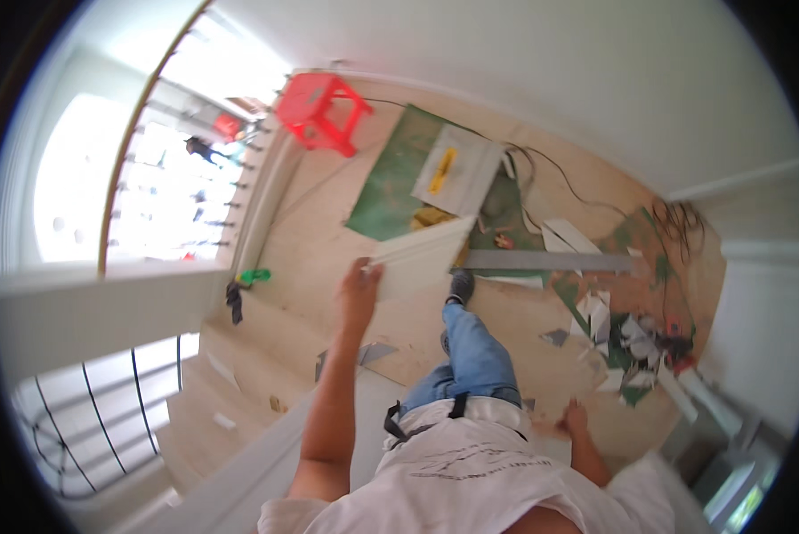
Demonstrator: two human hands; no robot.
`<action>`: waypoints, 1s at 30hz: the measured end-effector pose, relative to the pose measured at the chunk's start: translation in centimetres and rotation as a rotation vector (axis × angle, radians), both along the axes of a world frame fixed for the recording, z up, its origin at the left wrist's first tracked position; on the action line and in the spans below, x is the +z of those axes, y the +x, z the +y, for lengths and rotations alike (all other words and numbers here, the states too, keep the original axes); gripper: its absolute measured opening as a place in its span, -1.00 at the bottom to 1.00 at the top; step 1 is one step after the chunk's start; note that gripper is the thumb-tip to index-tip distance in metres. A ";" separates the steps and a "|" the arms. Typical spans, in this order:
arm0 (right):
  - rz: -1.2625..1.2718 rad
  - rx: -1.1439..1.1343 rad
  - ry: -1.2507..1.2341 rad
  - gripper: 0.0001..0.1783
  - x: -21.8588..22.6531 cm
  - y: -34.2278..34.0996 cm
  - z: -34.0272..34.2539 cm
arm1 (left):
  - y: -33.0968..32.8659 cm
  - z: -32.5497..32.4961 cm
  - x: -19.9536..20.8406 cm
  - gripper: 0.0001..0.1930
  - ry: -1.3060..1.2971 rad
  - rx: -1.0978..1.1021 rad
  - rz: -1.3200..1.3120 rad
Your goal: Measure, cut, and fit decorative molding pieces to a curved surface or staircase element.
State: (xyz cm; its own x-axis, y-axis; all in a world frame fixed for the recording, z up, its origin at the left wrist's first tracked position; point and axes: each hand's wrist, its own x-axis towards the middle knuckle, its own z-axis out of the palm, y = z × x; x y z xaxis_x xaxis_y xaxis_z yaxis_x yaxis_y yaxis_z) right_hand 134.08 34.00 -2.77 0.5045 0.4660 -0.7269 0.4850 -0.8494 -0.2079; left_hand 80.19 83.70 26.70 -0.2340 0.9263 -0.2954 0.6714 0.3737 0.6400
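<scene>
Just one pale panel (422,255) in left hand (359,279), one red stool (305,100) beyond.

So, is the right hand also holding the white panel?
No, only the left hand grips the white panel; the right hand is apart from it.

The left hand (359,283) is at the left end of the held panel (417,256). Before the panel, a mat (384,191) on the floor lies under a board (475,181), on which a bar (443,171) rests. Before the panel and to its left is a stool (309,102); farther left is a railing (118,173). Right of the panel is a strip (551,260), then coiled cable (681,227). Offcuts (638,341) lie behind and right of the panel, as does the right hand (575,416).
</scene>
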 end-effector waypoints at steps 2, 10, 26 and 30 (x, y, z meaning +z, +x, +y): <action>0.157 -0.104 -0.065 -0.45 -1.4 -3.4 11.1 | -1.0 3.5 0.5 -0.61 0.036 0.007 0.044; 0.433 -0.306 0.519 -0.71 -3.9 -6.2 52.0 | 1.4 24.6 -10.1 -0.56 0.044 -0.296 0.117; -0.371 0.340 1.013 -0.83 -36.5 -14.6 91.6 | 7.7 52.5 -61.8 -0.27 0.152 -0.718 0.239; -0.421 0.411 1.000 -0.74 -39.1 -9.3 99.2 | 10.4 54.3 -66.4 -0.25 0.273 -0.769 0.214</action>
